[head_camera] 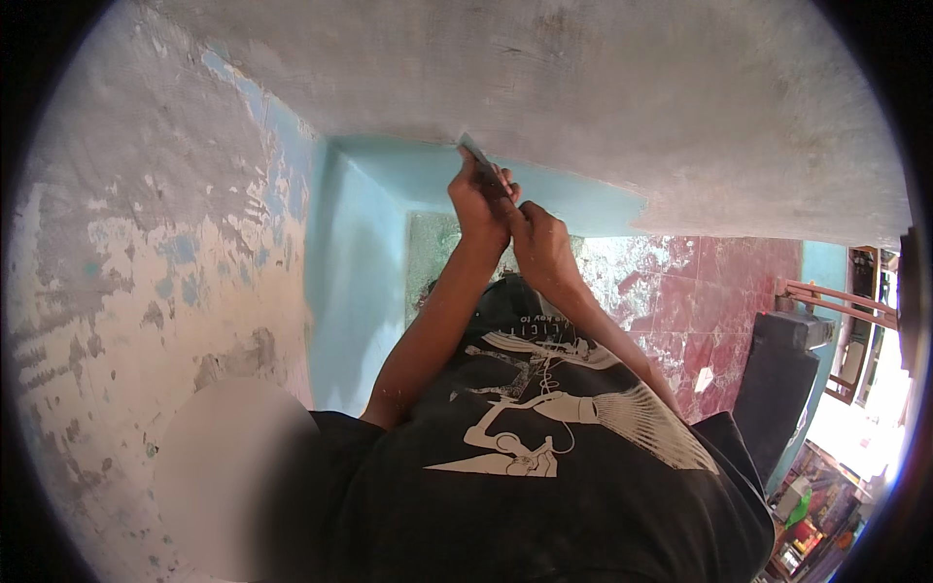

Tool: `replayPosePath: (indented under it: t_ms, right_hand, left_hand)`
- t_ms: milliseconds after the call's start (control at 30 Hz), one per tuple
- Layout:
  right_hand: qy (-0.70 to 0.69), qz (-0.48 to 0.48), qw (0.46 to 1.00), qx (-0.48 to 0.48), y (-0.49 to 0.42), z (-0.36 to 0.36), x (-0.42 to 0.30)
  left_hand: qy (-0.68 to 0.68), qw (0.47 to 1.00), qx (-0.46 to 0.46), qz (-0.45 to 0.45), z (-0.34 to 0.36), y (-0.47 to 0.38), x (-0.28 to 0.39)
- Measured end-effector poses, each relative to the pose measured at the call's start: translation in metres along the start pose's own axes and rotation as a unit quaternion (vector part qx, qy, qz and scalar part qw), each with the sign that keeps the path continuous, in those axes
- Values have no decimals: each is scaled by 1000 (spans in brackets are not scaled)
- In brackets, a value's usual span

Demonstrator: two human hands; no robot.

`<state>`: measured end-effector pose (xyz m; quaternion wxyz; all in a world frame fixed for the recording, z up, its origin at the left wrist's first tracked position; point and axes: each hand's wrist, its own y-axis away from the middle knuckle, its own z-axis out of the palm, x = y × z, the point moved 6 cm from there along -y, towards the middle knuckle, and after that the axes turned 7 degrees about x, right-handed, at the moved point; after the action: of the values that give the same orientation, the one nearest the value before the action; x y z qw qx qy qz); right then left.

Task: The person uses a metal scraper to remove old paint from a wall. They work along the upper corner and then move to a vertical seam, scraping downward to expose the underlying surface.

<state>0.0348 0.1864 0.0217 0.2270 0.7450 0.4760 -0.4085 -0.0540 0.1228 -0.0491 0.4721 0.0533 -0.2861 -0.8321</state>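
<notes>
My left hand [474,200] is closed around a flat scraper [485,171], its thumb lying along the blade. The scraper's tip meets the wall at the line between bare grey plaster [554,87] and light blue paint [554,186]. Just below and to the right, my right hand [543,240] is curled at the lower end of the scraper, against my left hand. My fingers hide most of its handle. A second wall [182,255] on the left is patchy, with grey, cream and blue areas.
Red floor tiles [670,306] are strewn with pale flakes. On the right stand a black box-shaped object [776,386] and a pinkish rail-like frame [838,300]. Beyond them are a bright opening [853,430] and assorted items, one a green object [798,509].
</notes>
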Motion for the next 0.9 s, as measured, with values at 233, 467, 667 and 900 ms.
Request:
replayPosePath:
  t_ms: [233, 467, 667, 900]
  right_hand:
    - [-49, -40, 995, -72, 3, 11, -12]
    - [-40, -42, 998, -28, -3, 6, -27]
    - [42, -7, 998, -44, -6, 12, -17]
    - [3, -35, 999, -28, 5, 12, -14]
  left_hand:
    - [-47, 993, 26, 109, -4, 4, 19]
    - [-26, 999, 19, 38, -2, 1, 20]
    - [-17, 1000, 15, -5, -5, -3, 19]
    - [0, 996, 18, 82, -7, -2, 24]
